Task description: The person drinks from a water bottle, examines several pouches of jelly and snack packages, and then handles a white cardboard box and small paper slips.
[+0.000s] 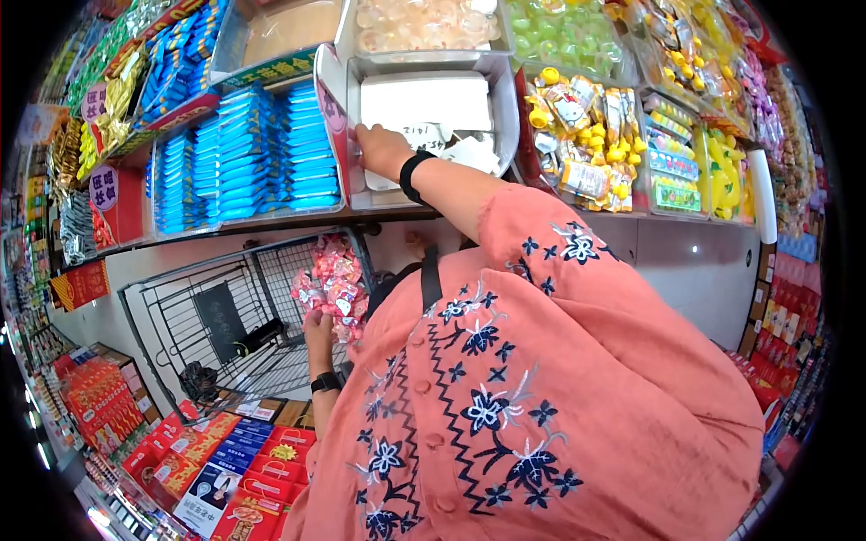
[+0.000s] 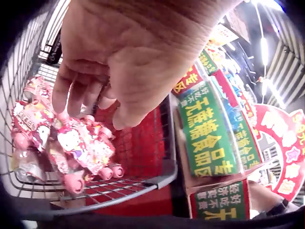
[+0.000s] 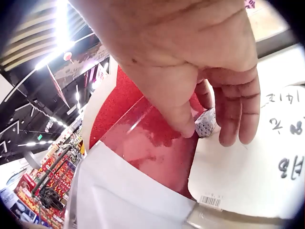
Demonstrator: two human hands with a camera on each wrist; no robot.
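Note:
In the head view my left hand [image 1: 318, 332] is low inside the shopping cart, beside several pink candy packs [image 1: 341, 287]. Seen from the left wrist, the hand [image 2: 126, 62] has loosely bent fingers right above the pink Hello Kitty packs [image 2: 78, 143], its thumb apart from them. My right hand [image 1: 382, 151] reaches to the left side of a white display bin [image 1: 433, 203]. From the right wrist, thumb and bent fingers surround a small dark-and-white patterned piece [image 3: 206, 123]; I cannot tell whether they pinch it. White cards with handwriting [image 3: 281, 143] lie beside these fingers.
Left of the bin stand stacks of blue packets [image 1: 244, 149] behind a red sign board [image 1: 334, 113]. Yellow-capped packs [image 1: 586, 135] fill the bin to the right. The wire cart [image 1: 162, 307] stands below the shelf, with red gift boxes [image 1: 271, 487] nearby.

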